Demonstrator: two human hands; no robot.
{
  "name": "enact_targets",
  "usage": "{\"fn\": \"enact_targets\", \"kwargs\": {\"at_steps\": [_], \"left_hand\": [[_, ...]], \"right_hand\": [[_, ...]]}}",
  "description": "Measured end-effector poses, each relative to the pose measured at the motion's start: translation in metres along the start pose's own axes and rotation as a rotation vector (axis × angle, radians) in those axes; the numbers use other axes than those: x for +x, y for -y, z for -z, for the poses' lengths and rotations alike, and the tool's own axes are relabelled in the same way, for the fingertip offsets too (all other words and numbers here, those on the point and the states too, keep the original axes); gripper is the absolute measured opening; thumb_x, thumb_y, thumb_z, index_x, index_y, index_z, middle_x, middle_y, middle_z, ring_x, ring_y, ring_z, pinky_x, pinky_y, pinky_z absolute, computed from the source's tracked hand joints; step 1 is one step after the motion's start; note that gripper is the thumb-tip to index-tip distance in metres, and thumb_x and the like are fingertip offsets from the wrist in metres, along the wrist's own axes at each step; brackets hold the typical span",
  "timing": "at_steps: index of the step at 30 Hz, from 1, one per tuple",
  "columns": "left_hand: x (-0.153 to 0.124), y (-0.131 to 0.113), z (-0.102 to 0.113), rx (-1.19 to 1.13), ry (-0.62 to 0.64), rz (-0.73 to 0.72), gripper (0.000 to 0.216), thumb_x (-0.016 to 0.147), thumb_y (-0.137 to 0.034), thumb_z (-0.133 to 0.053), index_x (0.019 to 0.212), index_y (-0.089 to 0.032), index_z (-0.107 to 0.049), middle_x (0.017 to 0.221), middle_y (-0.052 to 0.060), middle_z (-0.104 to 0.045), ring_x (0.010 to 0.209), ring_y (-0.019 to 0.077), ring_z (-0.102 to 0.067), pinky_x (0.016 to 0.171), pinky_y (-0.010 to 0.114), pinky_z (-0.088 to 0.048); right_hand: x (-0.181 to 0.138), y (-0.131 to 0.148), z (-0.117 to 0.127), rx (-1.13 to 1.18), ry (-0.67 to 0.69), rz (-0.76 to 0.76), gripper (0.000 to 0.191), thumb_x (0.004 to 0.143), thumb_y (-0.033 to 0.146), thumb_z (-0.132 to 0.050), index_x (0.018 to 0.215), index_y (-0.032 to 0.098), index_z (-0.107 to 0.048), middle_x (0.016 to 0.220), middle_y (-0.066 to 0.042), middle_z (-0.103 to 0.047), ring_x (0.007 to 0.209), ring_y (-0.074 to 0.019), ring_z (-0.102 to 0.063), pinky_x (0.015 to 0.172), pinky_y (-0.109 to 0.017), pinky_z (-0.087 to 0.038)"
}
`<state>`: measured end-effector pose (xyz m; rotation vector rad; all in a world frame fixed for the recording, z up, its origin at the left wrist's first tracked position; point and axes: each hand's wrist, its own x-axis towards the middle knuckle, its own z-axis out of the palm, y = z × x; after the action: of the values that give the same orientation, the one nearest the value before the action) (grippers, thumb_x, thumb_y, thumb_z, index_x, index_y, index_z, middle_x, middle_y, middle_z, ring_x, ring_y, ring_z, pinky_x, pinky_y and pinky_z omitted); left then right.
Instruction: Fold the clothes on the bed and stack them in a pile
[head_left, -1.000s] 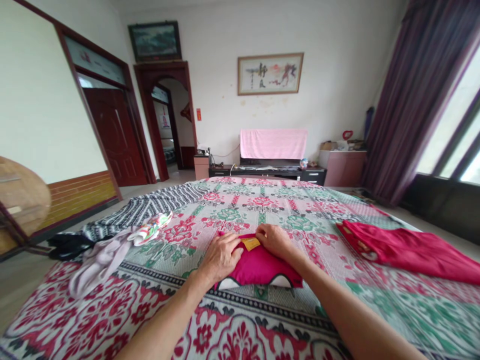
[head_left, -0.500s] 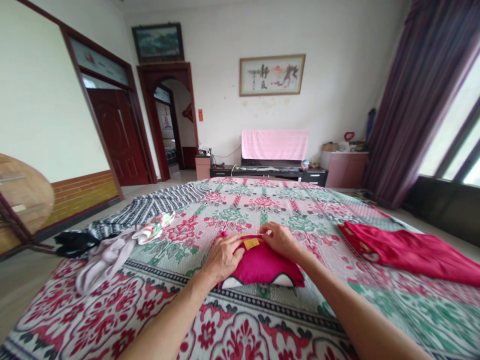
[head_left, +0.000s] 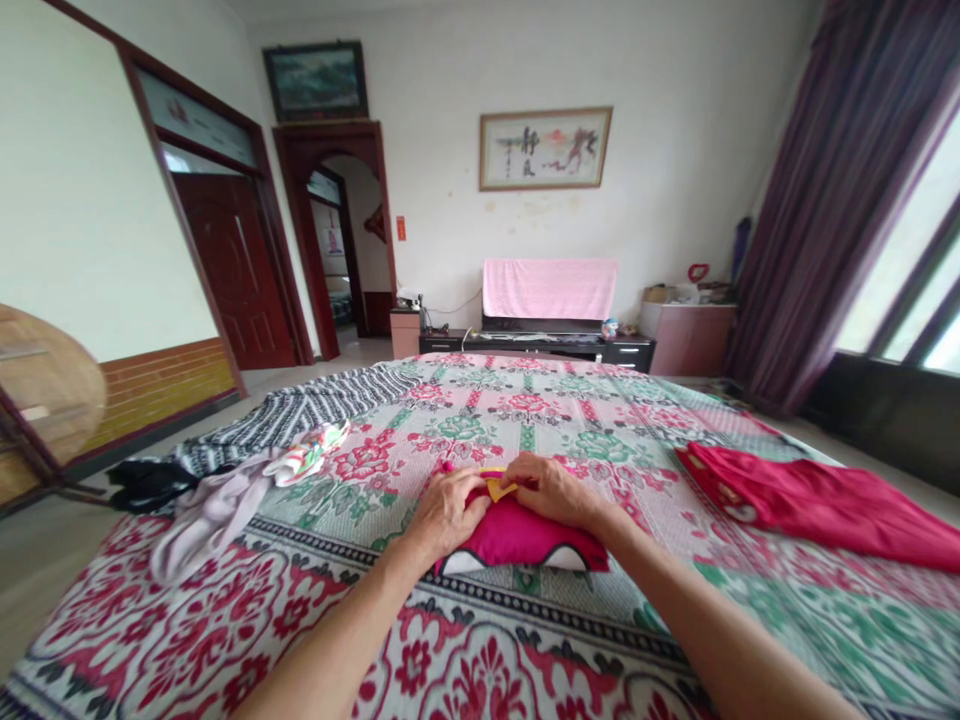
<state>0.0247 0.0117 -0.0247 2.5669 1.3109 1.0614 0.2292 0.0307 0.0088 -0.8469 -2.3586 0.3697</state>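
Observation:
A small magenta garment (head_left: 517,537) lies folded on the flowered bedspread (head_left: 525,420), its white and black hem toward me. A yellow label (head_left: 498,487) shows at its far edge. My left hand (head_left: 444,511) rests curled on the garment's left side, fingertips at the label. My right hand (head_left: 551,489) lies on the far right part, its fingers pinched together at the label and the fabric edge.
A red garment (head_left: 810,500) lies spread on the bed to the right. At the left lie a pale lilac cloth (head_left: 214,510), a small flowered cloth (head_left: 311,450), a black item (head_left: 146,483) and a striped blanket (head_left: 300,410). A wooden round table (head_left: 41,385) stands far left.
Both hands have drawn closer together at the yellow label. My right hand slid left along the garment's far edge and its fingers closed on the label area.

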Motion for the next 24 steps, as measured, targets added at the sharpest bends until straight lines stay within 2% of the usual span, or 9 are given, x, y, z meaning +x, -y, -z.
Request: {"fn": "enact_targets", "kwargs": {"at_steps": [3,8,13,16,19,24], "left_hand": [[0.001,0.002,-0.001,-0.035,-0.009,0.019,0.015,0.080,-0.022,-0.055,0.091,-0.018,-0.064,0.105,0.007,-0.067,0.106,0.0193,-0.058,0.095,0.033,-0.042],[0.004,0.002,-0.001,-0.058,0.002,0.041,0.011,0.081,-0.019,-0.052,0.077,-0.019,-0.063,0.093,0.005,-0.069,0.103,0.0179,-0.059,0.093,0.030,-0.043],[0.005,0.002,0.002,-0.117,0.030,0.044,0.016,0.080,-0.018,-0.051,0.082,-0.020,-0.067,0.102,0.005,-0.068,0.104,0.0165,-0.059,0.094,0.028,-0.043],[0.004,0.000,0.006,-0.116,0.079,0.091,0.018,0.076,-0.027,-0.058,0.089,-0.022,-0.070,0.115,0.006,-0.063,0.109,0.0194,-0.057,0.098,0.031,-0.040],[0.004,-0.003,0.010,-0.091,0.112,0.125,0.020,0.074,-0.033,-0.062,0.087,-0.022,-0.071,0.120,0.007,-0.061,0.113,0.0222,-0.054,0.100,0.034,-0.039],[0.006,-0.008,0.013,-0.130,0.137,0.113,0.011,0.071,-0.025,-0.063,0.080,-0.022,-0.068,0.117,0.005,-0.062,0.112,0.0199,-0.055,0.098,0.032,-0.039]], "right_hand": [[0.000,-0.003,-0.003,0.007,-0.046,-0.095,0.025,0.082,0.019,-0.045,0.087,0.019,-0.070,0.080,-0.003,-0.067,0.073,-0.0136,-0.059,0.068,-0.024,-0.044],[0.002,-0.006,-0.008,-0.031,-0.107,-0.213,0.026,0.083,0.024,-0.043,0.076,0.018,-0.068,0.073,-0.002,-0.066,0.066,-0.0131,-0.057,0.062,-0.024,-0.041],[0.003,-0.007,-0.008,-0.062,-0.105,-0.258,0.028,0.083,0.026,-0.043,0.070,0.017,-0.065,0.068,-0.002,-0.064,0.060,-0.0119,-0.054,0.058,-0.023,-0.038],[0.004,-0.007,-0.008,-0.054,-0.091,-0.279,0.029,0.084,0.026,-0.042,0.071,0.017,-0.066,0.069,-0.002,-0.065,0.059,-0.0116,-0.053,0.056,-0.022,-0.037],[0.004,-0.006,-0.008,-0.060,-0.095,-0.287,0.028,0.083,0.025,-0.042,0.070,0.017,-0.066,0.068,-0.002,-0.065,0.059,-0.0117,-0.054,0.055,-0.023,-0.037],[0.003,-0.002,-0.007,-0.010,-0.100,-0.262,0.024,0.079,0.019,-0.045,0.077,0.017,-0.069,0.075,-0.003,-0.068,0.066,-0.0134,-0.058,0.062,-0.024,-0.041]]}}
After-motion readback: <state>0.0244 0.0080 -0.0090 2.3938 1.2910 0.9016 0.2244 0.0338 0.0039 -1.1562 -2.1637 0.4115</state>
